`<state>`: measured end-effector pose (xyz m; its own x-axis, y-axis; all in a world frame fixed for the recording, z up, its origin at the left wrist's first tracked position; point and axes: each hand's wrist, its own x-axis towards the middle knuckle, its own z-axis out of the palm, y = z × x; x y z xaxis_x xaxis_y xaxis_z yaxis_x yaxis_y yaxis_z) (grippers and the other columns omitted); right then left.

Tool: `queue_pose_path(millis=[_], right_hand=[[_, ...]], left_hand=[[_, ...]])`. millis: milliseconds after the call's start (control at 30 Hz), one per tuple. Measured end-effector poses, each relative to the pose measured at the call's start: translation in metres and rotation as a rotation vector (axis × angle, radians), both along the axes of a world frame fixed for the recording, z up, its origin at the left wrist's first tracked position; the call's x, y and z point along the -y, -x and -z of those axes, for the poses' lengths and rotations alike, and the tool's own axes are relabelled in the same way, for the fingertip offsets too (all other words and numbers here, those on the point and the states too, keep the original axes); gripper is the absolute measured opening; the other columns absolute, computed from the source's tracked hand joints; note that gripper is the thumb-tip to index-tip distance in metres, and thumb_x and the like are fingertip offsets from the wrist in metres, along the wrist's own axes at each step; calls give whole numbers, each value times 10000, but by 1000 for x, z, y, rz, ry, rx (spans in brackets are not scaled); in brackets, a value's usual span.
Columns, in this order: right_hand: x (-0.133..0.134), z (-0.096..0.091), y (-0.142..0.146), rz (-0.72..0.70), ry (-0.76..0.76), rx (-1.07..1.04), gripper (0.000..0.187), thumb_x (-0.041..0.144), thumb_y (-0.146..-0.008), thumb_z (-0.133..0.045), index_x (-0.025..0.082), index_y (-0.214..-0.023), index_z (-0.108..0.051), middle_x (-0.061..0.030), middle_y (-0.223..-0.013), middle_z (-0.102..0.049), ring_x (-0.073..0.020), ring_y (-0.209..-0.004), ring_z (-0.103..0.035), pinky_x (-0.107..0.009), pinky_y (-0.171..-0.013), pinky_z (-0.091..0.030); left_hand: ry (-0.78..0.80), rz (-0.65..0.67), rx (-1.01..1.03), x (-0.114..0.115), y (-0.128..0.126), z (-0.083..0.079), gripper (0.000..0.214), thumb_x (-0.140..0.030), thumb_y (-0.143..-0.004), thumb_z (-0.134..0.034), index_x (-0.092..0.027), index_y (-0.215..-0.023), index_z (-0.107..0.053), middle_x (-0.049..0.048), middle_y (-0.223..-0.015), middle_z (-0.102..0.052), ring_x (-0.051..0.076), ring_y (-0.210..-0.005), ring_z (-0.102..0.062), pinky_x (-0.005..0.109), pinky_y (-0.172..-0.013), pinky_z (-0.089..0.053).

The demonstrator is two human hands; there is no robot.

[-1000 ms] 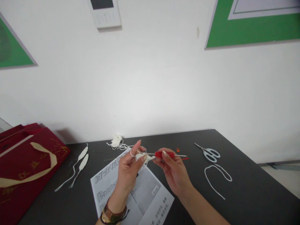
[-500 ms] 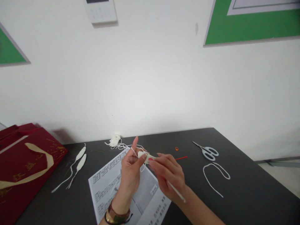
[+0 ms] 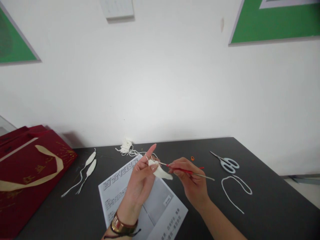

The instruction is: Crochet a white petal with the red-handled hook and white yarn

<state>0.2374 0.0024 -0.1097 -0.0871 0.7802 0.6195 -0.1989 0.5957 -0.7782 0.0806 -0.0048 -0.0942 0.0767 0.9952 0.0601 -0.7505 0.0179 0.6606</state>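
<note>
My left hand pinches a white crocheted piece between thumb and fingers, its index finger raised with white yarn running over it. In my right hand is a crochet hook with a red grip, closed in the fingers like a pen. The hook's tip meets the top edge of the crocheted piece by my left fingers; the exact stitch is too small to make out. From the left hand the yarn leads back to a loose white yarn heap against the wall.
A printed sheet lies under my hands. Two white crocheted petals and a dark red gift bag are to the left. Scissors, a cut yarn length and an orange stitch marker lie to the right.
My right hand has moved right and turned, so the hook now lies nearly level with its red grip showing. The crocheted piece is more exposed, its end pointing right. The view has shifted slightly.
</note>
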Motion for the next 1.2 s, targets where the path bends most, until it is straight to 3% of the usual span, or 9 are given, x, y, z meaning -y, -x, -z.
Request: queue_pose_path(millis=[400, 833, 1200], right_hand=[[9, 0, 3, 43, -26, -53, 214, 110, -833, -575, 245, -946, -696, -42, -846, -671, -168, -748, -612, -298, -636, -480], [-1, -5, -11, -156, 71, -87, 154, 169, -833, -592, 226, -925, -701, -50, -834, -646, -189, -717, -618, -341, -630, -489], [-6, -9, -21, -227, 68, -89, 112, 233, -826, -618, 227, -883, -714, -49, -770, -642, -192, -705, -599, -352, -607, -498]], left_hand=[[-30, -132, 33, 5, -2, -2, 592, -36, -702, -665, -233, -1248, -545, -16, -785, -584, 77, -720, -521, 188, -685, -427], [-64, 22, 8, 9, 8, -5, 553, -53, -700, -655, -192, -1228, -567, 1, -762, -552, 106, -706, -510, 222, -648, -403], [-42, 94, -48, 10, 12, -7, 568, -68, -636, -682, -123, -1195, -596, 2, -677, -524, 118, -662, -477, 239, -590, -361]])
